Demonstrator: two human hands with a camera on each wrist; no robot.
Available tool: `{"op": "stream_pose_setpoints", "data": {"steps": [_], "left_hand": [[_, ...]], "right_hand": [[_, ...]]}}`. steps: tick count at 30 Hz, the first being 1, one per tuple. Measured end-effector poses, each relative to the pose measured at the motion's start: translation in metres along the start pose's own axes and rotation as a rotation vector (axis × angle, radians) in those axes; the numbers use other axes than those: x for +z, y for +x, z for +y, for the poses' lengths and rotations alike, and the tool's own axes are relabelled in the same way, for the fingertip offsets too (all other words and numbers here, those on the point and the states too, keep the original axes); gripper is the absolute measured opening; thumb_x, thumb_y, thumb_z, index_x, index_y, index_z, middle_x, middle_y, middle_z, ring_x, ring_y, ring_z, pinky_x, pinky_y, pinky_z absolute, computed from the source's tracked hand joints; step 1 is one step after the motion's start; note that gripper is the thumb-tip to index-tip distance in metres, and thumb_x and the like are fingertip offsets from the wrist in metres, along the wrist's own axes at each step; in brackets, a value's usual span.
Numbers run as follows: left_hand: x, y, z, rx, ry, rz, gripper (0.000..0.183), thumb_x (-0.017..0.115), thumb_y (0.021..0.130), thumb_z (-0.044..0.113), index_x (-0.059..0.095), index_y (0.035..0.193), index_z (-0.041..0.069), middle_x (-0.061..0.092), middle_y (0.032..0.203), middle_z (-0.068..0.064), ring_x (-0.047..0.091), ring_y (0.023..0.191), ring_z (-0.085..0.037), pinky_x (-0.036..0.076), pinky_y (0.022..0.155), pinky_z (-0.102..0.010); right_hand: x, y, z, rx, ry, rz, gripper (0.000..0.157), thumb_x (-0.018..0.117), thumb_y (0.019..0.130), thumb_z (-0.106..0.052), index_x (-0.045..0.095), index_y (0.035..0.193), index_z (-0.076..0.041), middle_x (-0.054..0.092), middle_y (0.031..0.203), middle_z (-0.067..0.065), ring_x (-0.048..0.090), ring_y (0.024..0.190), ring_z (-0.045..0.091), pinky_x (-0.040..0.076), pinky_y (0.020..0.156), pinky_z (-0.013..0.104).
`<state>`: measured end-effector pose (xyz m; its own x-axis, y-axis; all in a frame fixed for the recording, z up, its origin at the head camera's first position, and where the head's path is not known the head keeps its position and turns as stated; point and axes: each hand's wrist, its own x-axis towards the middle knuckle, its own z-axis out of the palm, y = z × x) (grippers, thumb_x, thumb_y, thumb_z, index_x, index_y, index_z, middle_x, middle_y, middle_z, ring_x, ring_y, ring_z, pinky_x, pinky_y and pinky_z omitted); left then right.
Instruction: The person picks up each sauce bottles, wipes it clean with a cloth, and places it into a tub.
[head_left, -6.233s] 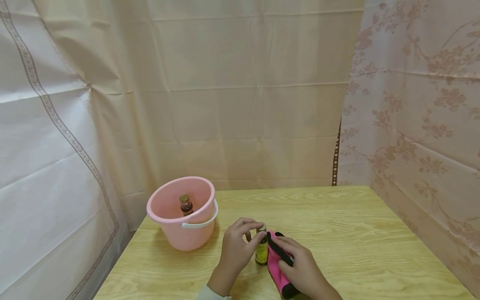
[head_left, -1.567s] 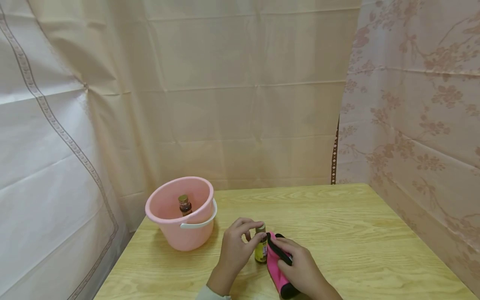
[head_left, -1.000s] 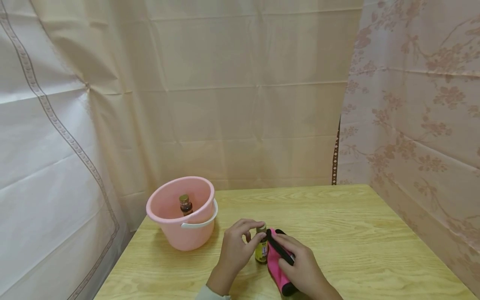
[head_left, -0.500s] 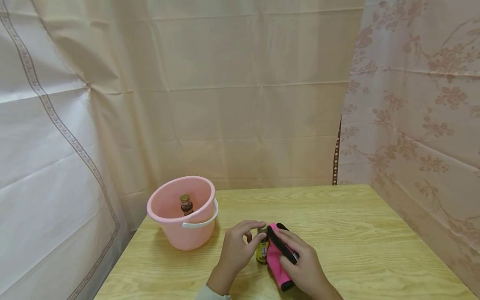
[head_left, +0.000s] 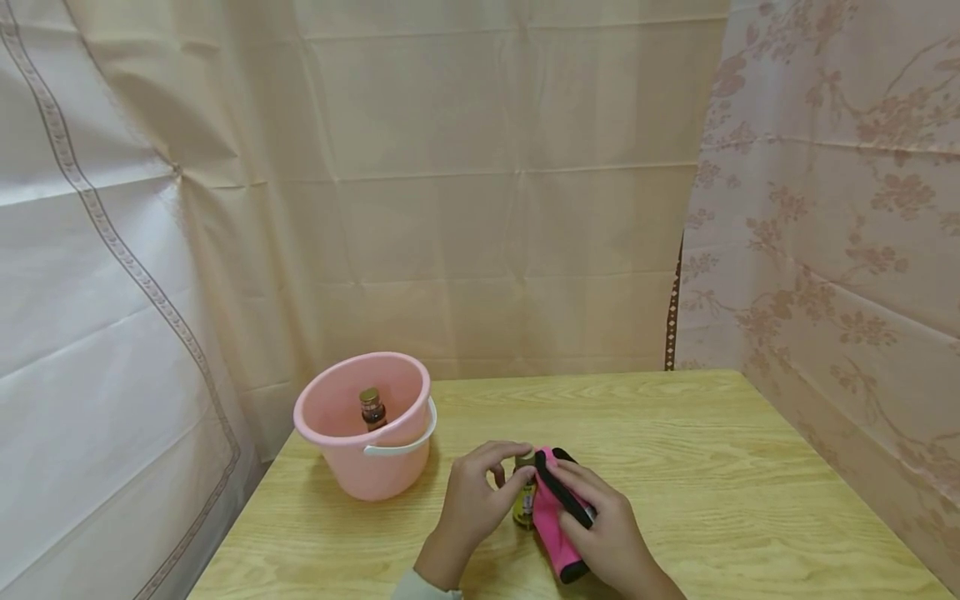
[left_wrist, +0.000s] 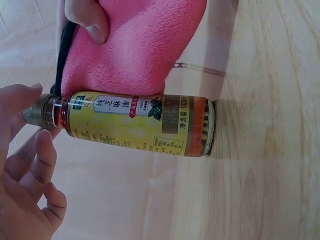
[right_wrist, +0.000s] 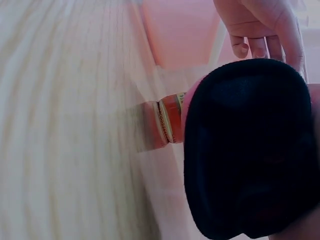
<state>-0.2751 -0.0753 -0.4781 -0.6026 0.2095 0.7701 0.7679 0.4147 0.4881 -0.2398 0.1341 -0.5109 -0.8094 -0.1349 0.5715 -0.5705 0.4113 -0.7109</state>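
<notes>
Yellow-labelled bottle [head_left: 523, 512]: stands upright on the wooden table [head_left: 712, 475], lower middle of the head view, just beyond the left fingertips.
Left hand [head_left: 478, 492]: thumb and finger pinch the bottle at its cap [left_wrist: 36, 112].
Right hand [head_left: 609, 529]: grips a pink plush cloth with black trim [head_left: 550, 521], which touches the bottle's side.
Pink bucket [head_left: 375, 477]: left of centre, white handle [head_left: 405, 448] lowered; inside, a dark, gold-capped bottle [head_left: 372, 412] shows its top.

Curtained-off indoor corner, beige curtain [head_left: 450, 208], flowered drape [head_left: 840, 217], wood-grain table [head_left: 712, 475]
</notes>
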Motion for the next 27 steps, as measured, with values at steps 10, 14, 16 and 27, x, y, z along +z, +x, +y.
{"op": "stream_pose_setpoints", "data": {"steps": [10,14,16,27], "left_hand": [[0.0006,-0.0010,0.0017,-0.072,0.008,0.013,0.023,0.084,0.088,0.027,0.081,0.111,0.020,0.068,0.109,0.005,0.055,0.063,-0.006,0.045,0.056,-0.017],[0.0007,-0.0010,0.0024,-0.062,0.017,0.021,0.023,0.085,0.087,0.024,0.081,0.110,0.020,0.066,0.108,0.005,0.055,0.062,-0.009,0.045,0.056,-0.017],[0.0010,-0.0013,0.0024,-0.053,0.021,0.027,0.023,0.085,0.087,0.023,0.081,0.110,0.020,0.065,0.107,0.005,0.055,0.062,-0.010,0.044,0.055,-0.016],[0.0004,-0.0012,0.0026,-0.081,0.041,0.028,0.024,0.086,0.086,0.025,0.081,0.109,0.022,0.064,0.103,0.007,0.053,0.059,-0.011,0.041,0.053,-0.015]], "right_hand": [[-0.0001,0.0000,0.0018,0.094,-0.004,-0.044,0.066,0.076,0.083,0.006,0.067,0.136,-0.032,0.062,0.142,-0.007,0.060,0.131,0.026,0.056,0.093,0.028],[0.0003,0.0004,0.0017,0.175,-0.017,-0.073,0.063,0.075,0.082,0.006,0.070,0.133,-0.032,0.063,0.140,-0.008,0.060,0.131,0.025,0.056,0.090,0.026],[0.0009,0.0006,0.0021,0.218,-0.036,-0.095,0.062,0.075,0.082,0.005,0.071,0.132,-0.030,0.064,0.139,-0.007,0.060,0.131,0.025,0.056,0.088,0.026],[0.0012,0.0014,0.0037,0.264,-0.132,-0.181,0.054,0.073,0.083,0.000,0.072,0.132,-0.022,0.066,0.139,-0.003,0.058,0.132,0.024,0.053,0.085,0.025]]}}
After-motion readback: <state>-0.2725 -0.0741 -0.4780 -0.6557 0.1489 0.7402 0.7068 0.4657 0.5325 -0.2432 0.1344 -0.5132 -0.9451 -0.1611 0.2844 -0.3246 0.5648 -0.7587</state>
